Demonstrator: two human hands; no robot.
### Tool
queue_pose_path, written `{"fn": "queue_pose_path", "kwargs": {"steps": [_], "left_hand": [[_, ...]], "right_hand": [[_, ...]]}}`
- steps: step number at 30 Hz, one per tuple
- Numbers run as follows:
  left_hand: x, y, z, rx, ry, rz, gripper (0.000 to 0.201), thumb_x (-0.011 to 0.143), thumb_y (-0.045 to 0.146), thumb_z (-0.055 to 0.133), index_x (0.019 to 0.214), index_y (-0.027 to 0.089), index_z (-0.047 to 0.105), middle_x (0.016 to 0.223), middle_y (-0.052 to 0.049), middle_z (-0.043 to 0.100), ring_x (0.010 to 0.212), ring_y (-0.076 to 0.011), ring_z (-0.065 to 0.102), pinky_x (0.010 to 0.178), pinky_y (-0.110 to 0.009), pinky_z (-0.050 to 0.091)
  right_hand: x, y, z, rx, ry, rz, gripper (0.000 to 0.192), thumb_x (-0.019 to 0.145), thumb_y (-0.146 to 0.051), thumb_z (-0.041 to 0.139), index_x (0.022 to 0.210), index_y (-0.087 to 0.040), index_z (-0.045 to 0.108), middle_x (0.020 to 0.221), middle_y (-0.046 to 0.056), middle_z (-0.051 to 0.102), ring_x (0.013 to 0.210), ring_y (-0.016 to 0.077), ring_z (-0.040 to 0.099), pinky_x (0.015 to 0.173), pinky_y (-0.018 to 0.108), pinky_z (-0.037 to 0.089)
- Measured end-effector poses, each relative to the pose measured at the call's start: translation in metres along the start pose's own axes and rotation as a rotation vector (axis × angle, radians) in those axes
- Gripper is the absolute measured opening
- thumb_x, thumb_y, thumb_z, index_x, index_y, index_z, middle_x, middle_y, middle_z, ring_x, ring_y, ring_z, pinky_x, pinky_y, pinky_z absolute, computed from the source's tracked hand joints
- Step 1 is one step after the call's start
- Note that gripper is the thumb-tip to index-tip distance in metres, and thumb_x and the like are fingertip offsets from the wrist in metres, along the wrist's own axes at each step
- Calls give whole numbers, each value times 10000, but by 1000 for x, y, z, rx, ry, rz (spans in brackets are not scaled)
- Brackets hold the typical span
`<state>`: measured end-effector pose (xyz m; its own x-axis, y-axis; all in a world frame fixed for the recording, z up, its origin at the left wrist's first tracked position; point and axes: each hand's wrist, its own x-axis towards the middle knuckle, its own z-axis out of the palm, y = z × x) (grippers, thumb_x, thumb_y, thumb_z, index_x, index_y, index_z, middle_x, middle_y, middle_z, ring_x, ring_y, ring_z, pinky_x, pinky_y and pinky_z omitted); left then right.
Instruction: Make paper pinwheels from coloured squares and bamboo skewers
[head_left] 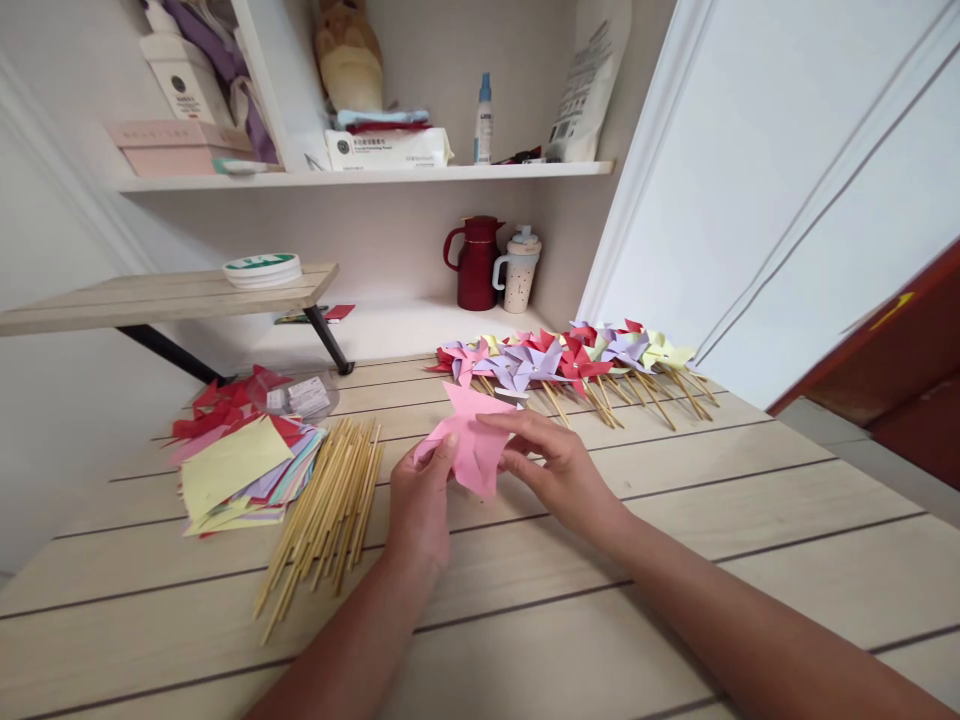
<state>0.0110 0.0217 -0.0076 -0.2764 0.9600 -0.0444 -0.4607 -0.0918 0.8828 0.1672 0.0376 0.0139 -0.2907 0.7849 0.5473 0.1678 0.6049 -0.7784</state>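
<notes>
A pink paper pinwheel [472, 440], with no stick visible on it, is held above the table between both hands. My left hand [421, 500] pinches it from the lower left, thumb on the front. On the other side, my right hand [559, 465] has its thumb and index finger closed on the right blade. To the left lies a bundle of thin wooden sticks [330, 510]. Beside that is a pile of coloured paper sheets [236, 470], a pale yellow one on top. Behind my hands, finished pinwheels on sticks [574, 360] lie in a row.
A clear plastic packet [304, 397] and red paper pieces [225, 405] lie at the back left under a raised wooden stand [172, 300]. At the back stand a dark red jug [478, 265] and a speckled cup [519, 272], below a white shelf [375, 180].
</notes>
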Motion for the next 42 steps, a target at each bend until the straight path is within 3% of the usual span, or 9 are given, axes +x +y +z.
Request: {"fn": "queue_pose_path", "kwargs": {"steps": [2,5,10,17,22,26,32,42], "left_hand": [[1,1,0,-5,23,-5,339,671,359,836,901,127,748,889,-76,739,778,-168,640,745,-287,479],[2,2,-1,-4,35,6,325,692,355,822,909,127,744,909,-78,740,790,-167,636,753,-289,474],[4,2,-2,-27,64,-4,288,673,337,834,849,131,738,845,-52,728,775,-155,623,732,-269,454],[1,4,1,-42,53,-45,277,641,316,854,816,134,739,794,-32,720,724,-139,616,718,-263,459],[-5,3,5,-29,-55,-85,312,685,338,829,887,116,746,843,-75,736,757,-173,643,737,-298,483],[-4,5,4,-63,-39,-77,309,671,323,841,884,122,745,873,-73,739,778,-167,644,758,-291,483],[-4,8,4,-84,-35,-74,274,646,317,856,803,128,733,791,-40,718,722,-141,616,705,-261,468],[-5,3,4,-16,-59,-36,269,663,356,846,799,149,741,754,-15,693,684,-125,579,688,-250,448]], "right_hand": [[-1,1,0,-55,-42,-73,380,906,-106,561,1173,-331,710,1098,56,653,958,189,619,767,329,535],[-2,2,1,-108,-74,-116,285,914,-120,577,1013,-313,763,1040,60,614,951,193,611,760,332,529],[0,2,0,-148,-1,-16,89,880,-225,680,850,-253,760,991,61,593,893,190,604,694,307,508],[2,3,1,11,-52,91,78,868,-243,688,903,-240,757,933,54,675,863,187,627,757,328,537],[1,3,4,237,-86,244,220,837,-285,693,1049,-231,717,1010,54,715,753,159,653,707,317,581],[1,5,4,243,-74,239,232,828,-276,701,1056,-235,714,1083,59,716,823,171,674,773,329,569],[1,0,2,287,-62,247,123,836,-326,710,839,-203,710,783,7,695,684,146,636,680,292,541],[1,-1,0,145,2,239,238,836,-400,706,730,-188,679,661,4,663,642,159,617,637,294,512]]}}
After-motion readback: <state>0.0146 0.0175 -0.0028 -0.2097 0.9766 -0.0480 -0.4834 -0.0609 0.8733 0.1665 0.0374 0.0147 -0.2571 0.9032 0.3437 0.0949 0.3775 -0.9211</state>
